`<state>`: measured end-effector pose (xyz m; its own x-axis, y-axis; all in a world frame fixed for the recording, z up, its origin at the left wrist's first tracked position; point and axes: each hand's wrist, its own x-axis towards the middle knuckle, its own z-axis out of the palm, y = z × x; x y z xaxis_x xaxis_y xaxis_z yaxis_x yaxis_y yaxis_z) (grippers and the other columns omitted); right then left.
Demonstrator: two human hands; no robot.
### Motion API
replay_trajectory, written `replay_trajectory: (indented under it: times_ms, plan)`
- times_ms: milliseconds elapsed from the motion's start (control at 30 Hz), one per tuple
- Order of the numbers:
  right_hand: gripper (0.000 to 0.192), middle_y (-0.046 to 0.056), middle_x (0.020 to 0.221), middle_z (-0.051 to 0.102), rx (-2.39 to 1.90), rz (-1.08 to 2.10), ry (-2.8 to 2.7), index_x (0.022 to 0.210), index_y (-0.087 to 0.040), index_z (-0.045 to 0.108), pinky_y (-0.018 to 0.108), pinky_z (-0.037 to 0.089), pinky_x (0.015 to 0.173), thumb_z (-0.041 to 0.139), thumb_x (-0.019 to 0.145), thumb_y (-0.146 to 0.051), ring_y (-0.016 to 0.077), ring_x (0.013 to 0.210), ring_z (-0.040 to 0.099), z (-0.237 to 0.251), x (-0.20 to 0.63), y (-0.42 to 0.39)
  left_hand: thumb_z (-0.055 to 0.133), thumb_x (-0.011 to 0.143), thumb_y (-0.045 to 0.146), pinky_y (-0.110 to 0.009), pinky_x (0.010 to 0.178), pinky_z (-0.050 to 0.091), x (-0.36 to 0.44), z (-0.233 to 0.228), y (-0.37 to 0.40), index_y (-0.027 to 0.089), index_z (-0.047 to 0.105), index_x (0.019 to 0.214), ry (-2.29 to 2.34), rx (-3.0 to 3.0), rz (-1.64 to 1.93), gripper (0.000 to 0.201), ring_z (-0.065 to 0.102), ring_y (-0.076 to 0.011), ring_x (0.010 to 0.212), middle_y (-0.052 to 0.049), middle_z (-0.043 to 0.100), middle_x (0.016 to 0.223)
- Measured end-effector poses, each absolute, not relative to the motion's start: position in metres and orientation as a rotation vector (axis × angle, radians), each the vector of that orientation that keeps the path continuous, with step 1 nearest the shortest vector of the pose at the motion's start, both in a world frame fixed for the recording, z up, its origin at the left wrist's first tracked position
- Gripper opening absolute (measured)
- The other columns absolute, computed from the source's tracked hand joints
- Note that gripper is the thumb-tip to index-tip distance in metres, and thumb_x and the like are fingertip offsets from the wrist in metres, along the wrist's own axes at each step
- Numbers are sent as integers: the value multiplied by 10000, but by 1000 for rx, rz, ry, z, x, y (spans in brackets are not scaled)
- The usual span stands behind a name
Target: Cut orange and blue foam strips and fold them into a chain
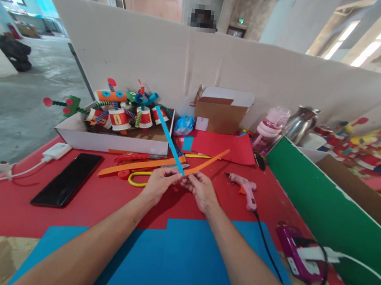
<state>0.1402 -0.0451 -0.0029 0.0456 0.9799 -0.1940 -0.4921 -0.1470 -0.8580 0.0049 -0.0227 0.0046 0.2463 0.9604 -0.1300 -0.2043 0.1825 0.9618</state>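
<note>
A blue paper strip (pixel 169 139) and an orange paper strip (pixel 209 162) meet end to end in a V above the red table covering. My left hand (pixel 159 185) pinches the lower end of the blue strip, whose free end points away to the upper left. With thumb and fingers closed, my right hand (pixel 203 193) grips the near end of the orange strip, which slants up to the right. Both hands' fingertips touch where the strips come together; whether they are joined there is hidden. Yellow-handled scissors (pixel 136 180) lie beside my left hand.
A pink glue gun (pixel 247 191) lies right of my hands, its cord trailing forward. Paper-cup figures fill a white box (pixel 115 143) at back left. A black phone (pixel 67 179) lies left, a purple power unit (pixel 296 253) right, beside a green-sided box (pixel 322 211).
</note>
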Motion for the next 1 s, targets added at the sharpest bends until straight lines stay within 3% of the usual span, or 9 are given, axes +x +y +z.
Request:
replay_trajectory:
  times_ms: [533, 1000]
  plan:
    - [317, -20, 541, 630, -996, 1459, -637, 639, -159, 669, 243, 510, 560, 851, 449, -335, 94, 493, 559, -9, 139, -43, 770, 535, 364, -227, 513, 405, 6, 4, -23, 140, 682, 614, 1012, 1079, 1006, 253, 501, -92, 489, -9, 633, 549]
    - [308, -35, 521, 589, -1077, 1308, -753, 664, -171, 652, 233, 479, 532, 762, 584, -447, 93, 474, 536, 1, 129, -51, 725, 540, 302, -244, 492, 382, 8, 10, -25, 138, 650, 530, 973, 1025, 1022, 180, 486, -107, 467, -28, 599, 490]
